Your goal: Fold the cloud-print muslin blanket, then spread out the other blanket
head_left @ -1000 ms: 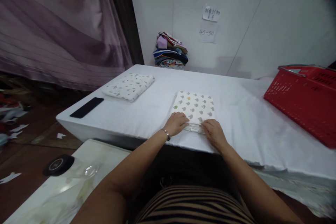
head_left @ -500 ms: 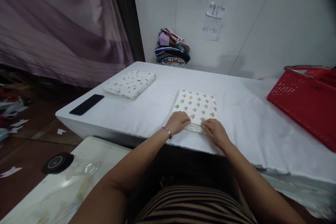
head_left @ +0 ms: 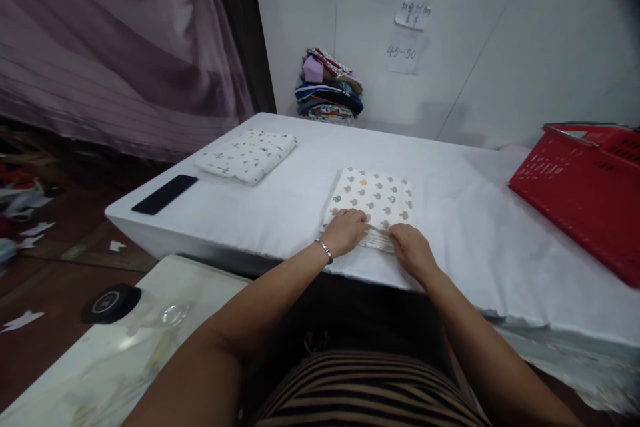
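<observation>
A folded white cloth (head_left: 373, 195) with a grey tree-like print lies near the front edge of the white-covered table (head_left: 280, 220). My left hand (head_left: 346, 232), with a bracelet at its wrist, is closed on the cloth's near edge toward the left. At the right of the same edge, my right hand (head_left: 411, 247) pinches the fabric between thumb and fingers. Between the two hands the top layer is slightly raised, and stacked layers show beneath it. A second folded white cloth (head_left: 249, 156) with small dark prints lies farther left, away from both hands.
A black flat phone-like slab (head_left: 165, 194) lies at the table's left end. On the right stands a red plastic basket (head_left: 585, 193). Folded fabrics (head_left: 329, 90) are piled by the wall. A lower white surface (head_left: 200, 293) at left holds a round black object (head_left: 111, 303).
Both hands have shifted slightly along the near edge, lifting the top layer so more of the layers below shows. The view has tilted a little.
</observation>
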A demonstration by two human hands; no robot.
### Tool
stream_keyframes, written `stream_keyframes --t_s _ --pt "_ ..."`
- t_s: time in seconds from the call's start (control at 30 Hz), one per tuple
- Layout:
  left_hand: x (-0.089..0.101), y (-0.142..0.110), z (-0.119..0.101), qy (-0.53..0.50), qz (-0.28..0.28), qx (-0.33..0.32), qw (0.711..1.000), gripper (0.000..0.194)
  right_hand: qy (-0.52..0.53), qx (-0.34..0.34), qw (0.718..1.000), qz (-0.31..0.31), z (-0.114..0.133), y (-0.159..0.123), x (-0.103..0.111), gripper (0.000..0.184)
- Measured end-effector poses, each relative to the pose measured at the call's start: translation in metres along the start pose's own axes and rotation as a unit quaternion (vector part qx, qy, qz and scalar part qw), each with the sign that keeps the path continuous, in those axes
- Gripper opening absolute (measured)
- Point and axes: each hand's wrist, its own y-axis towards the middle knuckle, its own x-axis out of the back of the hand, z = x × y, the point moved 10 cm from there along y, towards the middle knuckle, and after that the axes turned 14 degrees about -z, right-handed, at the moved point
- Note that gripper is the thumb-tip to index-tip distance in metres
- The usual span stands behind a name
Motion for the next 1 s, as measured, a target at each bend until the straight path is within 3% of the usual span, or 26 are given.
stream_keyframes --t_s 0.37,0.53,0.77,1.0 --pt "-0.011 0.007 0.003 0.009 0.038 -0.010 0.999 0.015 0.021 0.012 1.000 -0.001 0.003 -0.001 -0.002 0.019" --pt "-0.012 0.009 -0.003 0.006 0.027 -0.013 1.000 0.022 0.012 0.021 1.000 -0.002 0.004 0.000 -0.002 0.018" --pt "0.002 -0.003 -0.011 0.009 -0.028 -0.039 0.999 0.018 0.002 0.027 1.000 -0.006 0.009 0.000 -0.001 0.022" --pt "-0.007 -0.007 -0.005 0.030 -0.027 -0.016 0.999 0.017 0.008 0.030 0.998 -0.045 0.015 0.004 0.002 0.022"
